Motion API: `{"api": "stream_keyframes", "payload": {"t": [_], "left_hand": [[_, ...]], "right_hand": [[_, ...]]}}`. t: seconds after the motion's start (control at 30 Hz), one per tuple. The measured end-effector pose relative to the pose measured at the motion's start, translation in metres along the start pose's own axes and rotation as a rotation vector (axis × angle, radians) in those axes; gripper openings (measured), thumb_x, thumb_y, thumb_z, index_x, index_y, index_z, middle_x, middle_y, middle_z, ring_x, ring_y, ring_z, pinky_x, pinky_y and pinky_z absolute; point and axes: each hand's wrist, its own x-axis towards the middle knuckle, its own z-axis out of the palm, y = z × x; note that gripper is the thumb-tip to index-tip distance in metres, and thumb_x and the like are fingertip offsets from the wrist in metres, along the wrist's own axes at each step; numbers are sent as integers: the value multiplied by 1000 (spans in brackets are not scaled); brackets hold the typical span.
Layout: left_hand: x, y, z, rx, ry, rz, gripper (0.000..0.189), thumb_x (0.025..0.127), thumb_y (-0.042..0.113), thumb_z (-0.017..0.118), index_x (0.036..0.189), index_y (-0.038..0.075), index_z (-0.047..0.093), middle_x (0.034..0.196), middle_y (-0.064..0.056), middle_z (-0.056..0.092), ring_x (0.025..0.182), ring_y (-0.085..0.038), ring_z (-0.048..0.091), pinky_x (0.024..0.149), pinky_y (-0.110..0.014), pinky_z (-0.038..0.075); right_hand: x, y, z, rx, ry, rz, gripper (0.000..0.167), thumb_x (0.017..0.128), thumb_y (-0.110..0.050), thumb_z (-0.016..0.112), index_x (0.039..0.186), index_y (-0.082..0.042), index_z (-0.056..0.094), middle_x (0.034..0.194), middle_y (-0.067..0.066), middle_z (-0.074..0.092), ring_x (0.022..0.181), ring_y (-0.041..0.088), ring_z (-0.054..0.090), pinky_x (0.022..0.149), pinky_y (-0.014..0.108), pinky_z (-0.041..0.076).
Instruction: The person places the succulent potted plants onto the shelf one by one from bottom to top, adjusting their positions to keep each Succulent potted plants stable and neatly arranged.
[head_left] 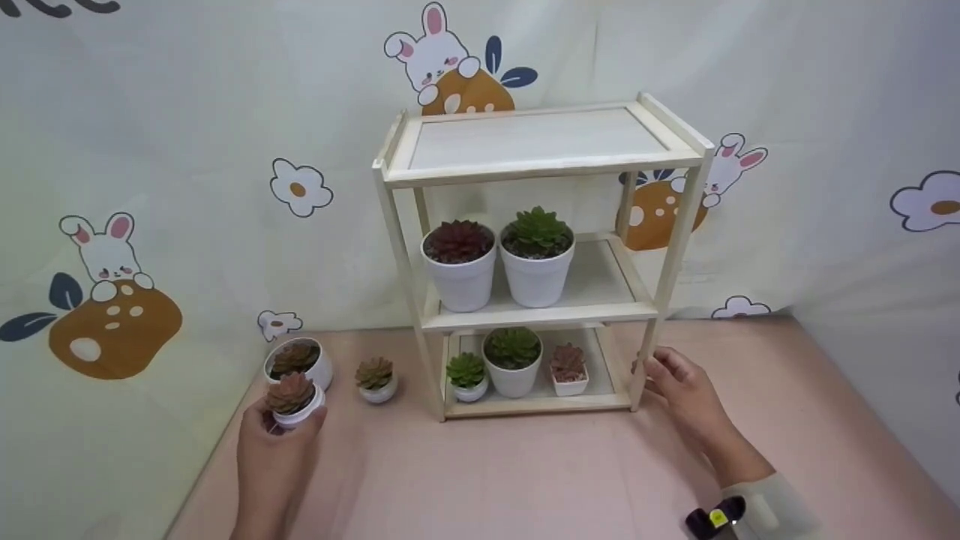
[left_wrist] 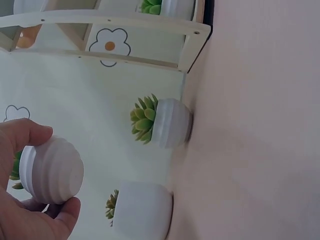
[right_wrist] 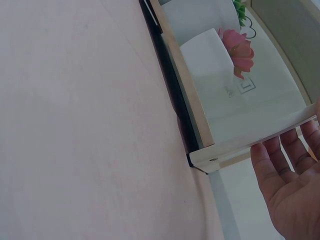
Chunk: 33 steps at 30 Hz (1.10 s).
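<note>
In the head view my left hand (head_left: 274, 450) holds a small succulent with reddish leaves in a round white pot (head_left: 294, 409), thumb and fingers around the pot. The left wrist view shows the ribbed pot (left_wrist: 57, 170) raised off the table. Behind it stands a larger white pot (head_left: 322, 367) with a brownish succulent, and to its right a small potted succulent (head_left: 376, 379). My right hand (head_left: 694, 397) grips the front right post of a pale wooden shelf (head_left: 540, 405) near its foot. Seen from the right wrist, several fingers (right_wrist: 267, 170) lie along the post.
On the middle tier are a dark red succulent (head_left: 459, 262) and a green one (head_left: 538, 259) in white pots. The bottom tier holds a small green succulent (head_left: 469, 379), a larger green one (head_left: 514, 364) and a pinkish one in a square pot (head_left: 570, 371). A printed curtain (head_left: 225, 112) hangs behind.
</note>
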Motion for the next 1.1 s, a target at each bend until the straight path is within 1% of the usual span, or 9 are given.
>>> {"api": "stream_keyframes", "payload": {"t": [0.1,0.23,0.37,0.5,0.63,0.8,0.9,1.0,1.1], "left_hand": [[-2,5,2,2,-15,18,83,90,21,80,150,-12,33,155,-33,40,148,-44,40,125,-54,34],[-6,10,4,16,-30,37,84,91,24,80,150,-12,34,154,-33,41,147,-44,41,123,-55,36],[-10,16,7,31,-63,40,85,91,26,80,151,-11,33,155,-34,40,148,-44,39,125,-56,34],[-14,22,11,45,-102,22,87,90,28,81,153,-10,33,158,-33,37,150,-44,37,125,-55,33],[-19,28,16,21,-134,16,89,90,27,81,155,-8,31,161,-31,33,151,-44,36,125,-53,35],[-23,33,22,14,-157,29,88,90,25,81,155,-7,30,163,-31,29,152,-45,34,125,-52,35],[-26,36,25,28,-165,31,88,90,26,81,156,-6,31,162,-30,28,152,-44,33,125,-51,35],[-30,39,29,29,-162,56,88,90,26,81,155,-7,32,159,-31,30,152,-44,33,125,-51,35],[-35,41,33,12,-136,112,84,89,22,83,152,-8,37,154,-30,36,149,-42,37,125,-51,36]], "right_hand": [[1,0,0,-4,5,-12,50,108,-30,57,140,8,52,130,23,64,112,4,67,103,31,58],[2,0,0,-7,10,-25,52,107,-31,58,140,9,53,130,22,65,112,4,68,102,31,58],[1,-1,0,-28,15,-17,53,107,-34,58,140,7,53,132,23,65,113,4,67,102,29,58],[1,0,0,-39,19,-12,52,107,-34,57,140,6,54,134,25,63,115,6,67,103,30,58],[2,0,0,-39,17,-9,53,107,-34,57,141,6,53,136,26,62,117,9,68,103,30,58],[2,1,-1,-39,12,-6,54,107,-36,57,141,6,53,136,26,62,118,10,67,102,28,58],[1,2,-1,-35,16,-8,53,107,-36,58,140,5,54,134,25,63,116,9,67,101,29,58],[1,3,0,-26,20,-7,50,107,-33,58,139,6,54,131,25,64,114,7,67,101,29,59],[1,3,1,-5,23,-14,47,108,-29,58,139,7,54,128,24,65,111,6,68,99,28,59]]}}
